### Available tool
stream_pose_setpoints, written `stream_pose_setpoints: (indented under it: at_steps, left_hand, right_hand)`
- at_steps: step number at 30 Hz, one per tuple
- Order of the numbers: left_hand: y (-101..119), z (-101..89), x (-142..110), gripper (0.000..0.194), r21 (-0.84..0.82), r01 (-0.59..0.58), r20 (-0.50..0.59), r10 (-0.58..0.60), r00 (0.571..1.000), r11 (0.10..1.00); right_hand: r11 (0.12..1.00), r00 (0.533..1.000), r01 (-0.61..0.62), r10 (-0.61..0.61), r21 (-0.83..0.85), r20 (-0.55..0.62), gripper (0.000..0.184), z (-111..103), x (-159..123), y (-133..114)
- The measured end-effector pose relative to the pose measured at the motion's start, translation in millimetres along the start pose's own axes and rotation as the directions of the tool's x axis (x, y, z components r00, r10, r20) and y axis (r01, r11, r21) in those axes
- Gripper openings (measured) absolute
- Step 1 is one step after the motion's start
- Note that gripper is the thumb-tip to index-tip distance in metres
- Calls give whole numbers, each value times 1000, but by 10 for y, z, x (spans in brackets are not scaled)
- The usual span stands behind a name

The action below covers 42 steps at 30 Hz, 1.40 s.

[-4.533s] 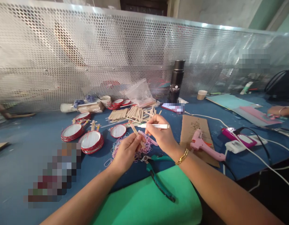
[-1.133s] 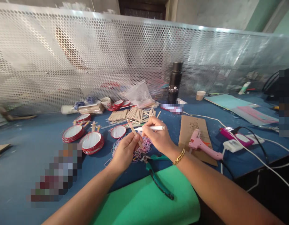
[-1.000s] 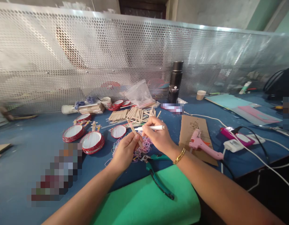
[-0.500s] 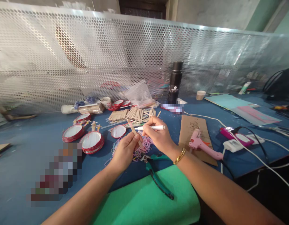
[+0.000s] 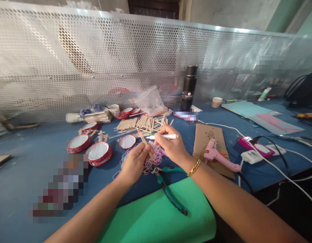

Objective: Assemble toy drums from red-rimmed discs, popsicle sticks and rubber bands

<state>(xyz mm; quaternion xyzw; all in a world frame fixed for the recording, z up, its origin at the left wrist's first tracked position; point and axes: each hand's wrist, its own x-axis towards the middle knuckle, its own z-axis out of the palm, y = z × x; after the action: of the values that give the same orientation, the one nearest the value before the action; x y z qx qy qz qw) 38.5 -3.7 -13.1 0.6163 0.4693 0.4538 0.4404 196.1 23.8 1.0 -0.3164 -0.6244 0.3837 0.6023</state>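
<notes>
Pinched in my left hand (image 5: 136,161) is a flat wooden craft stick (image 5: 143,137), tilted, with a pinkish upper part. My right hand (image 5: 169,143) grips a white marker (image 5: 168,136) like a pen, its tip pointing left close to the stick; whether they touch I cannot tell. Under the hands lies a tangle of pink and purple bands (image 5: 158,156). Green-handled pliers (image 5: 171,194) rest just below, partly on a green sheet (image 5: 156,216). Behind the hands is a pile of craft sticks (image 5: 143,123), and a round red-rimmed piece (image 5: 128,141) lies at the left.
Stacks of red-rimmed discs (image 5: 98,153) stand left. A black bottle (image 5: 190,89) stands behind, before a perforated metal screen (image 5: 107,60). At right, a pink glue gun (image 5: 221,158) lies on cardboard (image 5: 200,141), near a power strip (image 5: 254,157) and white cables. Blue and pink sheets (image 5: 254,113) lie farther right.
Since the oldest frame, the marker and my right hand have shifted slightly, and another person's hand at the far right has gone from view. Over the last second my hands have barely moved.
</notes>
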Motion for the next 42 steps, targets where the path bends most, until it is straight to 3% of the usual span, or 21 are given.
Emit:
stream_pose_setpoints:
  at_steps: [19,24,37,42]
  left_hand:
    - [-30,-1,3,51,-26,22,6,-22,1000,999]
    - [-50,-1,8,50,-41,14,23,-13,1000,999]
    - [-42,-22,3,50,21,20,11,-21,1000,1000]
    - [-26,-12,4,51,5,11,27,-11,1000,1000]
  right_hand:
    - [1000,1000,-9,9,18,-6,20,-6,2,7]
    - [1000,999,-20,20,18,38,19,5,2,11]
    - [999,1000,-20,21,48,-9,19,0,8,19]
    - [999,999,-14,13,37,31,19,7,7,12]
